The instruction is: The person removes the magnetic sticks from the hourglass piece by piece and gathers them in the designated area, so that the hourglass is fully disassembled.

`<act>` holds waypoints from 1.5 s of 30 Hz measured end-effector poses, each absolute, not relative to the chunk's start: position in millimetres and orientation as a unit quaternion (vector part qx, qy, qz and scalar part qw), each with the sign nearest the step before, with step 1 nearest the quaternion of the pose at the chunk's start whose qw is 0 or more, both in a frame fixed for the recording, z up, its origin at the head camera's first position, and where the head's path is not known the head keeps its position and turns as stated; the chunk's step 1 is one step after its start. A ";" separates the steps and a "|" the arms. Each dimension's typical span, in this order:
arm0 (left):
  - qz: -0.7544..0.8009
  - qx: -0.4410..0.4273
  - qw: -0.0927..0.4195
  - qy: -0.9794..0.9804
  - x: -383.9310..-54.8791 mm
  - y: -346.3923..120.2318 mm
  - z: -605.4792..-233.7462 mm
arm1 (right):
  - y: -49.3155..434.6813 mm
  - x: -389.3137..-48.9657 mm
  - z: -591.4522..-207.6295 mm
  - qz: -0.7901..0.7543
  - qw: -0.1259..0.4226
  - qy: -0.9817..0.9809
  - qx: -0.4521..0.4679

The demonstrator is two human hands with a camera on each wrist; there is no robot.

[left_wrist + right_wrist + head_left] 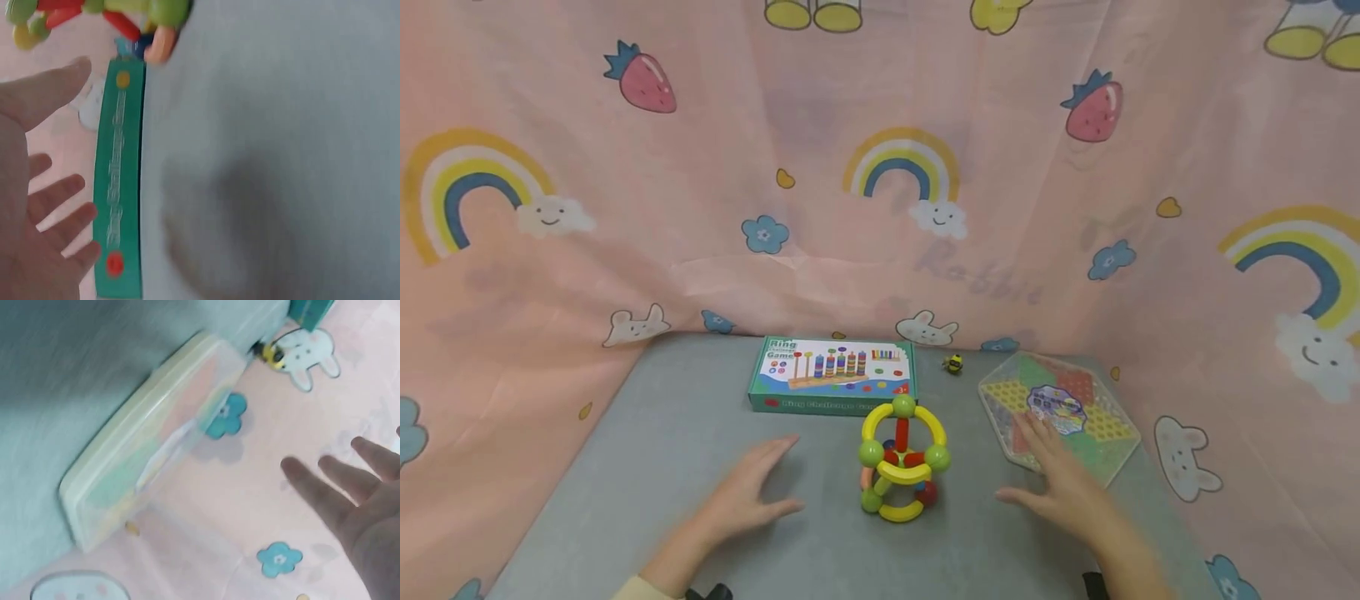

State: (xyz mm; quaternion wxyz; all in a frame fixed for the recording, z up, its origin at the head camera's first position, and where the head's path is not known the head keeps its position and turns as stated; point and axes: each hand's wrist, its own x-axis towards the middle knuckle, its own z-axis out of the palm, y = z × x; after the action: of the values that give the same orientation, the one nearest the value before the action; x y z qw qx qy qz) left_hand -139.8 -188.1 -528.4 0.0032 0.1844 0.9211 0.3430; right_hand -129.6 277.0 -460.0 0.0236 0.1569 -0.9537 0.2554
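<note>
On the grey table stands a toy frame (903,473) of yellow curved rods, red rods and green balls. My left hand (741,496) hovers to its left with fingers spread, touching nothing; the left wrist view shows the same hand (47,206) with its thumb apart from the fingers. To the right, my right hand (1060,483) is held with straight fingers above the near-left part of a hexagonal checkers box (1105,425). In the right wrist view that hand (375,519) holds nothing and appears apart from the box (144,444).
Behind the toy frame lies a green Ring Challenge Game box (835,375). A small yellow and black bee-like figure (953,363) sits between the two boxes. A pink printed cloth (715,208) hangs behind the table (647,450).
</note>
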 end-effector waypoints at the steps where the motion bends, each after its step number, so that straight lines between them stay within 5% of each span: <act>1: 0.364 0.175 0.015 0.914 -139.4 -180.1 -529.8 | 272.9 -129.9 -461.2 0.273 0.028 -0.947 0.168; 8: 0.423 0.182 0.114 0.880 -138.0 -126.3 -539.3 | 241.8 -125.6 -458.3 0.379 0.023 -0.903 0.200; 16: 0.423 0.168 0.150 0.878 -146.4 -87.9 -545.2 | 202.4 -127.6 -454.2 0.429 -0.049 -0.887 0.165; 30: 0.486 0.129 0.105 0.858 -145.4 -60.1 -562.3 | 190.8 -138.2 -464.6 0.479 -0.057 -0.868 0.119; 45: 0.672 0.195 0.228 0.677 -185.2 -109.6 -467.6 | 192.7 -138.2 -461.4 0.475 -0.059 -0.871 0.112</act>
State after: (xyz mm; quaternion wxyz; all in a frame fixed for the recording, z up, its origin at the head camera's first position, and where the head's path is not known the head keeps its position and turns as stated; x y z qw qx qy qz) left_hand -185.2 -109.6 -467.6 0.2278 0.1948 0.6771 0.6721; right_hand -138.2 192.7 -461.4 -0.0588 0.1122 -0.8709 0.4749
